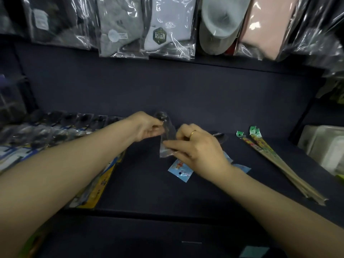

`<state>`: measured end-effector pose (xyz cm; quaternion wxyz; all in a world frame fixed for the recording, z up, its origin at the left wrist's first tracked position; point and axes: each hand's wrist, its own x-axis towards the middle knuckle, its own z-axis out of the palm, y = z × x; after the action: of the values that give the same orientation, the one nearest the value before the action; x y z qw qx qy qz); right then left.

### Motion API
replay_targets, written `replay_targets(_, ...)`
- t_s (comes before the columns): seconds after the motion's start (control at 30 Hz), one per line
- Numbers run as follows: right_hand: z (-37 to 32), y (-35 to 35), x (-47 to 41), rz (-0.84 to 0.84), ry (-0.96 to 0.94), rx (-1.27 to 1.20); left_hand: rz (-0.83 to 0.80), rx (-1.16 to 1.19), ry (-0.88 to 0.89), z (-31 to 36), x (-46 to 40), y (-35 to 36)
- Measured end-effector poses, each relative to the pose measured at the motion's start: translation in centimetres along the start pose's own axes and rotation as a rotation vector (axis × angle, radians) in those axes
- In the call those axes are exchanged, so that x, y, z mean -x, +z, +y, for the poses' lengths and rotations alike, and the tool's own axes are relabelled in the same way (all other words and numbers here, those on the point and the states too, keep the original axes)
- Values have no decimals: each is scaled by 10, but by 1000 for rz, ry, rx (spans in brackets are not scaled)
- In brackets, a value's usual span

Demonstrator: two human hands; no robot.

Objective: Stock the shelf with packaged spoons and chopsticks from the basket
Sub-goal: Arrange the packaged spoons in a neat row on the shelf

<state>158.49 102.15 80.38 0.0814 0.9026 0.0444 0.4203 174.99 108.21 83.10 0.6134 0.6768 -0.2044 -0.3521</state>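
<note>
Clear-plastic spoon packet (167, 135) is hanging just above the dark shelf (149, 183), the left hand (147, 127) pinching its top while the right hand (197, 146) is gripping its lower end; blue-carded packets (179, 171) are lying beneath, long wrapped wooden chopsticks (275, 161) resting well right.

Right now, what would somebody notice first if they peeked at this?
Probably the two hands in the middle: the left hand and right hand both pinch a clear packet over the dark shelf. Long packaged chopsticks lie on the right, and bagged socks hang above.
</note>
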Motion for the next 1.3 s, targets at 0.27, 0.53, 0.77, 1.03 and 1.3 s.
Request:
replay_targets(0.27, -15, 40, -19, -2, -402, 385, -145, -417, 75, 7, -5, -30)
replay_targets(0.53, -7, 72, -21, -364, -354, 393, -323, -1351, 646, -22, -14, -54)
replay_targets(0.77, -12, 65, -26, -613, -39, 43, -528, -1486, 569, -25, -20, -64)
replay_targets(1.03, -16, 45, -15, -740, 175, 29, -370, -1725, 643, -28, 23, -78)
replay_targets(1.3, -16, 76, -31, -893, 481, -149, -312, -1811, 424, -61, 108, -109)
